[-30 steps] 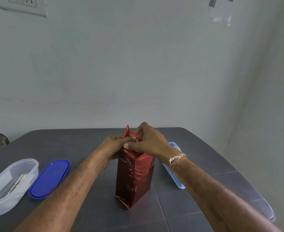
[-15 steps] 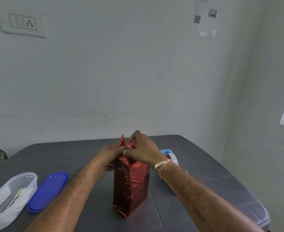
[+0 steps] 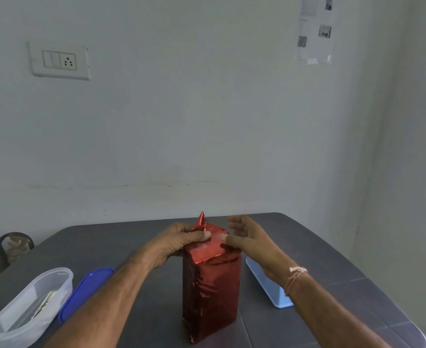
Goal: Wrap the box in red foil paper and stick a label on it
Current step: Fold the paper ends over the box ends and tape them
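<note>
You are working at a dark grey table [image 3: 121,239] that is stretching beneath your left hand [image 3: 181,241] and right hand [image 3: 252,242]. Beyond them a pale wall [image 3: 181,121] is rising, carrying a white switch plate [image 3: 59,61] high above and left of the left hand and taped paper sheets [image 3: 314,28] high above and right of the right hand. Soft, even light is falling throughout.
</note>
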The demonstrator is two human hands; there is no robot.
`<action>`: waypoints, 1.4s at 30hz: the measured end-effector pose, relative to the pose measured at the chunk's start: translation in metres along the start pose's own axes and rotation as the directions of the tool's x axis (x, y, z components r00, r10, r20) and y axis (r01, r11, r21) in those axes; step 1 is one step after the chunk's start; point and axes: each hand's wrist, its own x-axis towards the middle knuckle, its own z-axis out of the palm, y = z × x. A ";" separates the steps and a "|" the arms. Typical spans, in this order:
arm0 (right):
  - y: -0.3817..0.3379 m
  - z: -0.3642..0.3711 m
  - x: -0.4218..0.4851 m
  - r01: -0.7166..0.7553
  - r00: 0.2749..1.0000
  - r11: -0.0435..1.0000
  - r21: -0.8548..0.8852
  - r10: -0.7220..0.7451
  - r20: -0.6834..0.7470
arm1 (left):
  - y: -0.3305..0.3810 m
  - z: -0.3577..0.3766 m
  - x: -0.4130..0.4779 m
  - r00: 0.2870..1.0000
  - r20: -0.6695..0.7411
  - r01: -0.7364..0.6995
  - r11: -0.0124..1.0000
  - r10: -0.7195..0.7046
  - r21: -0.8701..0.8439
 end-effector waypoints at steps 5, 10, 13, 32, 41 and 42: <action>-0.001 0.000 0.006 -0.084 0.994 0.986 0.145 0.072 0.081 | 0.015 -0.001 -0.001 0.996 0.078 -0.044 0.992 0.035 0.117; -0.013 -0.002 0.015 -0.035 0.996 0.992 0.124 0.024 0.086 | 0.015 0.004 -0.002 0.996 0.029 -0.086 0.984 0.083 0.153; -0.024 0.002 0.021 0.001 0.993 0.989 0.145 -0.018 0.117 | 0.010 0.008 -0.008 0.994 -0.011 -0.107 0.987 0.109 0.116; -0.055 0.009 0.029 0.180 0.983 0.983 -0.040 -0.178 0.049 | -0.002 0.008 -0.025 0.997 -0.053 -0.065 0.997 0.064 -0.028; -0.052 0.007 0.014 0.188 0.982 0.982 -0.033 -0.189 -0.031 | -0.002 0.012 -0.034 0.979 0.004 -0.204 0.979 0.204 -0.019; -0.053 0.008 0.012 0.183 0.982 0.983 -0.030 -0.184 -0.031 | -0.005 0.012 -0.037 0.975 0.069 -0.209 0.977 0.211 -0.032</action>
